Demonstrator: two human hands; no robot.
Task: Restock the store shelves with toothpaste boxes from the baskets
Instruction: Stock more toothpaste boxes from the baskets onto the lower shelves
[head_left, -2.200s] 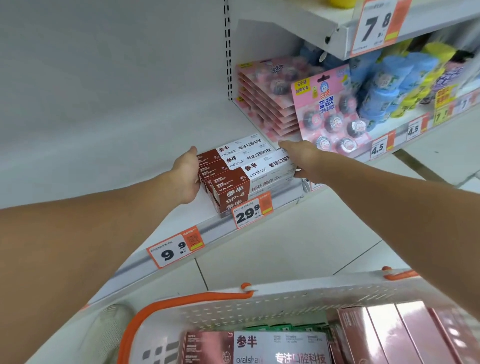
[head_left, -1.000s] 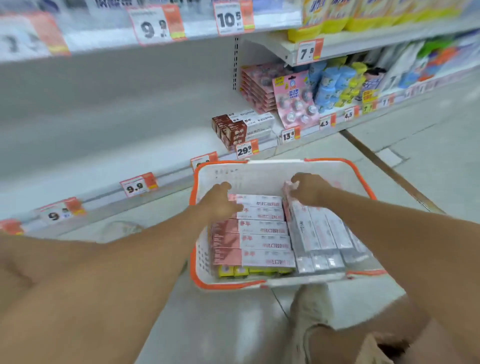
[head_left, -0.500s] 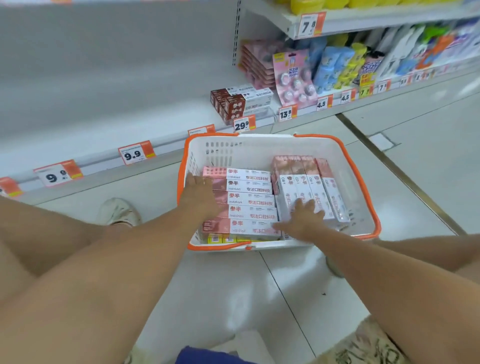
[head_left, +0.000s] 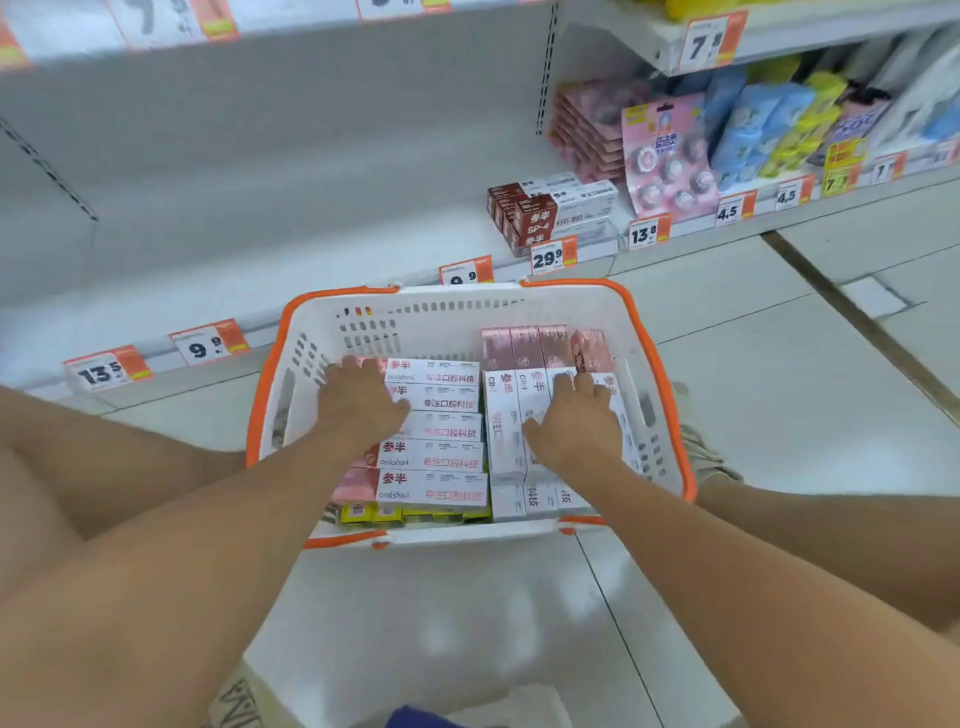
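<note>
A white basket with an orange rim (head_left: 447, 317) stands on the floor below me. Pink-and-white toothpaste boxes (head_left: 441, 457) lie crosswise in its left half; another row of boxes (head_left: 506, 415) lies lengthwise on the right. My left hand (head_left: 358, 400) rests flat on the left ends of the crosswise boxes. Fingers spread, my right hand (head_left: 576, 421) lies on top of the lengthwise boxes. A small stack of maroon-and-white toothpaste boxes (head_left: 550, 208) sits on the bottom shelf (head_left: 260, 270) behind the basket.
Pink blister packs (head_left: 665, 150) and blue and yellow packets (head_left: 769, 119) fill the shelf to the right. Price tags line the shelf edge (head_left: 208, 343). My knees flank the basket, and a shoe (head_left: 701, 447) shows to its right. Yellow-green boxes (head_left: 405, 512) lie under the pink ones.
My hands left the shelf stack and came down into the basket. Over the last half second the left hand stayed on the crosswise boxes and the right slid up onto the lengthwise boxes.
</note>
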